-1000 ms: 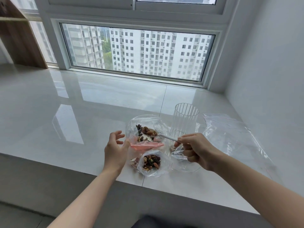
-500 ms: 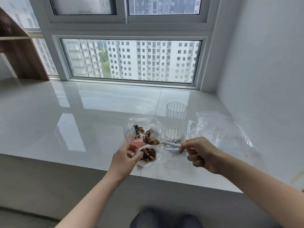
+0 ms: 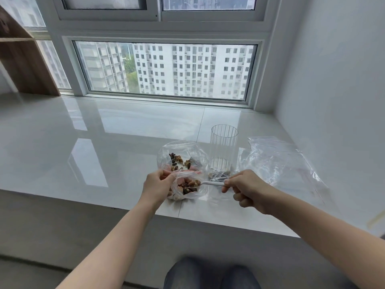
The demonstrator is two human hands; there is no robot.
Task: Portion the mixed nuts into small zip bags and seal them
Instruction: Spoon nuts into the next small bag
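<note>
The left hand (image 3: 157, 187) pinches the rim of a small clear zip bag (image 3: 187, 189) of mixed nuts, lying on the glossy white sill (image 3: 104, 142) just right of its fingers. The right hand (image 3: 245, 189) grips a white plastic spoon (image 3: 212, 183), its bowl inside the bag's mouth. A larger clear bag of nuts (image 3: 181, 157) lies behind, beside a ribbed clear glass (image 3: 224, 149).

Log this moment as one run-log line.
step: spooning nuts | left hand: holds small zip bag open | right hand: grips spoon, tip in bag | seal: not yet
</note>
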